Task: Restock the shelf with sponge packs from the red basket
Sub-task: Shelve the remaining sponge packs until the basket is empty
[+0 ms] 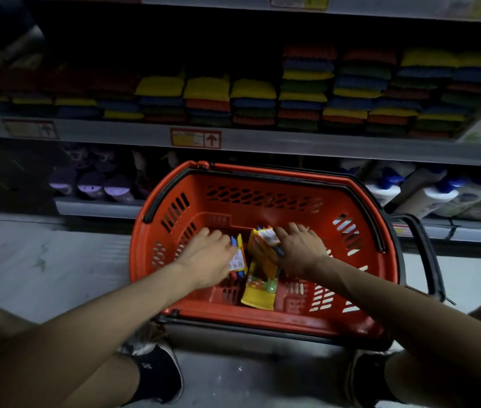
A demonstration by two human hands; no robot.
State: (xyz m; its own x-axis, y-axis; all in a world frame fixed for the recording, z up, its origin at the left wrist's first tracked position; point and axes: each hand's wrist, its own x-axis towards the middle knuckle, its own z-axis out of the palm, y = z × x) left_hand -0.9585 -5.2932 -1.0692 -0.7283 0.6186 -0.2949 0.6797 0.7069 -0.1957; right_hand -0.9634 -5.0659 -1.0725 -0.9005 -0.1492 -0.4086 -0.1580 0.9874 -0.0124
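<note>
two hands down in the red basket

both of my arms reach into the red basket (234, 195), which sits on the floor at the centre of the frame, just under the shelf (262, 140). my right hand (301, 251) is clamped on an upright yellow pack (261, 248), thumb across its label near the top. my left hand (206, 254) has its fingers curled downward, with the thumb side touching a blue-edged pack (238, 257) that stands just beside the yellow one. i cannot tell whether that hand actually grips it. a third pack (258, 294) lies flat on the basket bottom, nearer to me, just below the other two.

on the shelf above, across the upper half of the frame, sit stacked sponges (206, 98) in yellow, blue, green and red (the far left end is too dark to read). lower right, white bottles (439, 197) with blue caps stand on the bottom shelf. my black shoes (156, 375) show at the bottom edge.
</note>
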